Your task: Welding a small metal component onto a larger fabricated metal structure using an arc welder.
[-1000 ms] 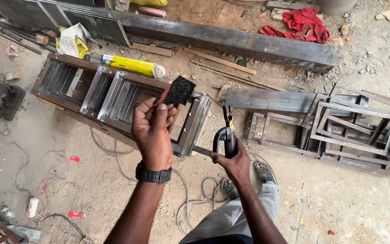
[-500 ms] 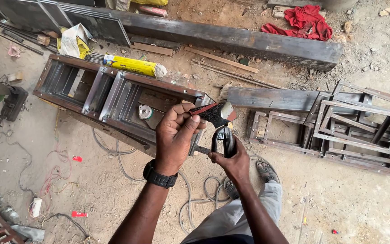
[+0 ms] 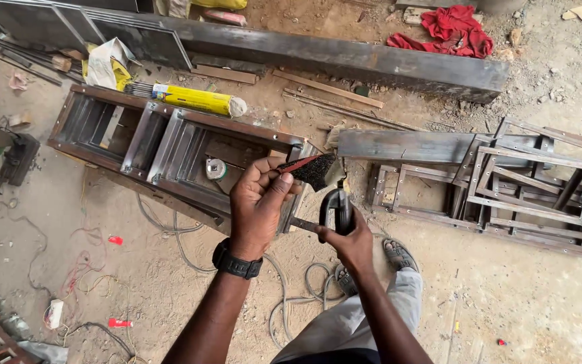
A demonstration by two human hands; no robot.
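My left hand (image 3: 259, 205) pinches a small dark plate with a red edge (image 3: 312, 168), held tilted above the sandy ground. A black watch (image 3: 237, 261) sits on that wrist. My right hand (image 3: 351, 243) grips the black curved handle of an electrode holder (image 3: 336, 207), just below and touching distance from the plate. Both hands hover over the right end of a long steel frame (image 3: 170, 138) lying on the ground.
A yellow packet of welding rods (image 3: 193, 99) lies on the frame. A heavy steel beam (image 3: 345, 57) crosses the back with a red cloth (image 3: 449, 27) beyond it. Welded frames (image 3: 527, 189) lie right. An angle grinder (image 3: 8, 158) is left; cables (image 3: 183, 256) trail below.
My left hand has brought the dark plate down and rightward toward the electrode holder, tilting it from facing up to edge-on. My right hand stayed about in place.
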